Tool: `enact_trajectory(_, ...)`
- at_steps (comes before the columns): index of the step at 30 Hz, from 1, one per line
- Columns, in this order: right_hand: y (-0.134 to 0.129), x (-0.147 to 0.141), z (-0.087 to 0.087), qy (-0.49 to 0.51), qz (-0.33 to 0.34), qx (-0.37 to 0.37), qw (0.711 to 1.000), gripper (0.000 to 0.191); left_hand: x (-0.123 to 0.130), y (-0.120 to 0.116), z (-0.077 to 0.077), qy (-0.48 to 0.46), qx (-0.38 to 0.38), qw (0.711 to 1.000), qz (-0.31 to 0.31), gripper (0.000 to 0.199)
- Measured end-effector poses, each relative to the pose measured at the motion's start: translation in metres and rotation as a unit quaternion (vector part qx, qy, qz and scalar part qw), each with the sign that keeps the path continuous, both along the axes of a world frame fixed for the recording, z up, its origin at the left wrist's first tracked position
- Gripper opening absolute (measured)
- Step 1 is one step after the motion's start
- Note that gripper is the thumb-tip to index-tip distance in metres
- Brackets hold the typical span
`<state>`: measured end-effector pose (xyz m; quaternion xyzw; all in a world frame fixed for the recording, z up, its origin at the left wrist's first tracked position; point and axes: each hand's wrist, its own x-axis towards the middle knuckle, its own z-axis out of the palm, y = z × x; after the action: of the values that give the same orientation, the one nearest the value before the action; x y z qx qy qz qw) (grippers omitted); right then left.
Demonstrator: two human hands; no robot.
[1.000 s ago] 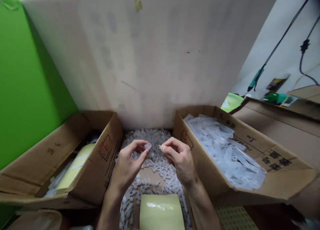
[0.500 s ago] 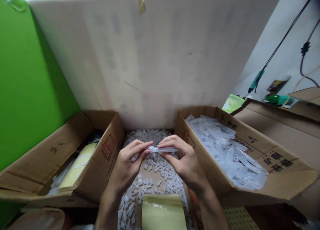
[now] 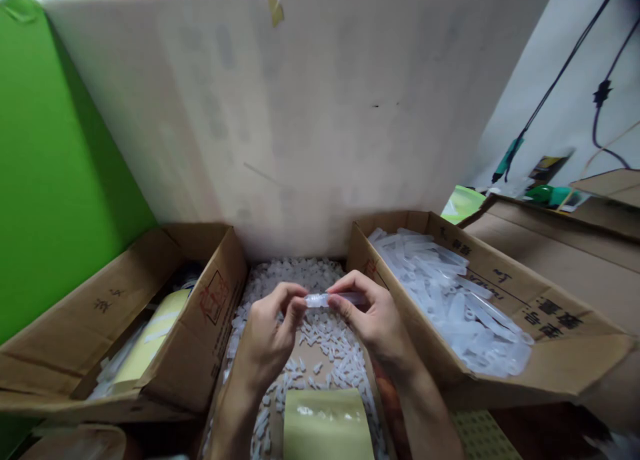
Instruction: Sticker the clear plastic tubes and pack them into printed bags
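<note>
1. The translucent tube (image 3: 317,301) lies roughly level between the two hands, beyond the yellow pad (image 3: 329,425) and above the small white pieces (image 3: 333,343).
2. The left hand (image 3: 270,330), beyond the yellow pad and to its left, has thumb and fingertips closed in a pinch on the tube's left end.
3. The right hand (image 3: 383,320), beyond the yellow pad and to its right, has thumb and fingers closed around the tube's right part; the fingers partly hide it.
4. The small white pieces are scattered beside the yellow pad and heaped more thickly beyond it.
5. Left of the yellow pad, the left carton (image 3: 213,313) holds yellow sheets (image 3: 153,343).
6. Right of the yellow pad, the right carton (image 3: 400,317) holds a pile of loose tubes (image 3: 450,297).
7. Far beyond the yellow pad stands a pale panel (image 3: 310,113).
</note>
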<state>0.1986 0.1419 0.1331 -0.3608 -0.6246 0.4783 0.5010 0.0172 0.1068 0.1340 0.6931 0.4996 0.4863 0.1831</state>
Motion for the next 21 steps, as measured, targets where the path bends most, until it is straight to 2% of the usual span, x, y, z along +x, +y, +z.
enact_trajectory(2, -0.0009, -0.0008, 0.0008, -0.003, 0.012, -0.002, 1.0, 0.024, 0.0018, -0.0012, 0.0022, 0.009, -0.043, 0.999, 0.002, 0.052)
enact_trajectory(3, -0.0008, -0.0014, 0.0005, -0.004, 0.013, -0.001, 1.0, 0.024, 0.0025, -0.0016, 0.0036, 0.017, -0.044, 0.999, 0.001, 0.05)
enact_trajectory(6, 0.0009, -0.0032, -0.0025, -0.01, -0.004, 0.009, 1.0, 0.028, 0.0035, -0.0013, 0.0064, 0.025, 0.012, 1.0, -0.011, 0.023)
enact_trajectory(7, 0.0014, -0.0037, -0.0035, -0.008, -0.007, 0.009, 1.0, 0.029, 0.0034, -0.001, 0.0062, 0.022, 0.026, 0.999, -0.014, 0.02)
enact_trajectory(9, 0.0017, -0.0044, -0.0043, 0.007, -0.007, 0.008, 1.0, 0.029, 0.0027, -0.0002, 0.004, 0.013, 0.015, 1.0, -0.014, 0.025)
enact_trajectory(13, 0.0006, -0.0055, -0.0017, 0.031, 0.021, 0.035, 0.999, 0.021, 0.0031, -0.0004, -0.0003, -0.017, -0.099, 0.995, -0.008, 0.057)
enact_trajectory(15, 0.0006, -0.0059, -0.0015, 0.035, 0.027, 0.039, 0.998, 0.019, 0.0049, -0.0013, 0.0006, -0.008, -0.113, 0.994, 0.005, 0.058)
enact_trajectory(18, 0.0012, -0.0068, -0.0047, 0.03, 0.011, 0.006, 0.999, 0.021, 0.0071, -0.0019, 0.0019, 0.042, -0.042, 0.998, 0.018, 0.031)
enact_trajectory(21, 0.0006, -0.0083, -0.0082, 0.053, 0.013, -0.05, 0.997, 0.029, 0.0068, -0.0001, -0.0023, 0.11, 0.102, 0.989, 0.015, 0.008)
